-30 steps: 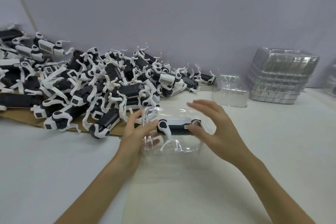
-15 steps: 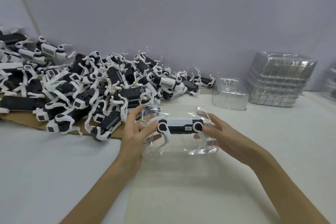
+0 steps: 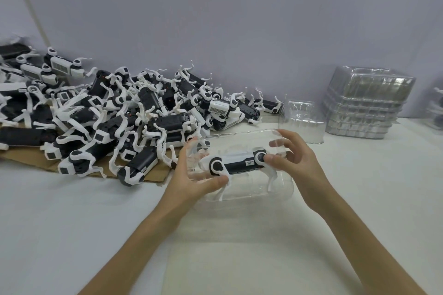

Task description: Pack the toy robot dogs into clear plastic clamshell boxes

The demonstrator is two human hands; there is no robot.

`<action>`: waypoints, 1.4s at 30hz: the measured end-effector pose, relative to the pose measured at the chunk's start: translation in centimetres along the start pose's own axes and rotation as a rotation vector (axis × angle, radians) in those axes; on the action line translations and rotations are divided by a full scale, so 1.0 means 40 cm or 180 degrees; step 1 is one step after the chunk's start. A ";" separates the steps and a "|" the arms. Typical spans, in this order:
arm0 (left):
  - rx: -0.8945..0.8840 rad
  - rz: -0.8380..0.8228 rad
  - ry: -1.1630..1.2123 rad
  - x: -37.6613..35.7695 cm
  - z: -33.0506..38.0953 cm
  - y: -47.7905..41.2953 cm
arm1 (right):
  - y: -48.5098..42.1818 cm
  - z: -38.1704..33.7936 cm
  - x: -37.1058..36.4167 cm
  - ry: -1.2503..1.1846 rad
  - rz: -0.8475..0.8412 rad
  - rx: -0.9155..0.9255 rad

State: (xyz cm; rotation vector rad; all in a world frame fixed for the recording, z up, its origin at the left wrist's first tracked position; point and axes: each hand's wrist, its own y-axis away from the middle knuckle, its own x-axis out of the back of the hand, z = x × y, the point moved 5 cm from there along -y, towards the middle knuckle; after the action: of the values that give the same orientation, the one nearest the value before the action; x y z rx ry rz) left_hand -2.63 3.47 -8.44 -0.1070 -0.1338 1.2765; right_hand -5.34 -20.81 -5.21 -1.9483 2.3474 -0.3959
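A black and white toy robot dog (image 3: pixel 239 162) lies inside a clear plastic clamshell box (image 3: pixel 242 141) at the middle of the white table. My left hand (image 3: pixel 191 179) grips the box's left end, thumb against the front wall. My right hand (image 3: pixel 296 158) holds the right end, thumb pressed by the dog's rear joint and fingers over the lid edge. A big pile of loose robot dogs (image 3: pixel 115 112) covers the left side on brown cardboard (image 3: pixel 155 176).
An open empty clamshell (image 3: pixel 303 124) stands behind my right hand. A tall stack of nested clear clamshells (image 3: pixel 366 105) sits at the back right against the grey wall. More clear packaging (image 3: pixel 435 112) shows at the far right edge.
My right hand came down from above the box and took hold of its right end. The box with the dog tilted and shifted slightly toward me.
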 end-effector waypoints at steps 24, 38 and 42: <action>-0.0277 0.0573 -0.0293 0.013 0.002 0.000 | 0.069 -0.074 -0.045 0.1686 0.0839 0.1614; -0.0311 0.1186 -0.0333 0.015 -0.010 0.013 | 0.128 -0.041 -0.188 0.3364 -0.0461 0.1117; -0.0326 0.1159 -0.0364 0.013 -0.009 0.014 | 0.131 -0.029 -0.197 0.3722 -0.0665 0.1075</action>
State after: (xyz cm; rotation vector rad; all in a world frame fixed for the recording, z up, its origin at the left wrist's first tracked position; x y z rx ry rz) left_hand -2.97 4.11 -8.87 -0.1513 -0.2881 1.6401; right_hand -9.06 -12.10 -6.24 -2.0322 2.1993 -2.2721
